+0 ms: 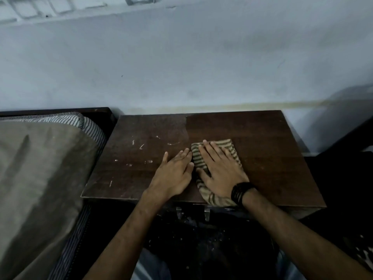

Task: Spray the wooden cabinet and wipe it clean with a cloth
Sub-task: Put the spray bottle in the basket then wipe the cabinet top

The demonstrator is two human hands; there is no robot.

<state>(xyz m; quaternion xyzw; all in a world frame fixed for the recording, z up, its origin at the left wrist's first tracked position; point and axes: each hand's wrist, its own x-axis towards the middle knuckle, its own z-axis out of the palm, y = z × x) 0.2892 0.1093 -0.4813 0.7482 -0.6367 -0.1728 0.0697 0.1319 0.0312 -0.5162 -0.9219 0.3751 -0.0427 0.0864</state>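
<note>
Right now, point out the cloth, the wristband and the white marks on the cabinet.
cloth (222, 145), head view, striped far edge beyond the fingers.
wristband (241, 192), head view, black band on the right wrist.
white marks (141, 146), head view, scuff on the cabinet top's left half.

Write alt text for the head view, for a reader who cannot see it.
A person's right hand presses a striped cloth flat on a dark wooden cabinet top, while the left hand rests flat beside it, fingertips touching the cloth's edge. The top's left half shows pale smears and scratches. A cushion lies left; a pale wall stands behind.
</note>
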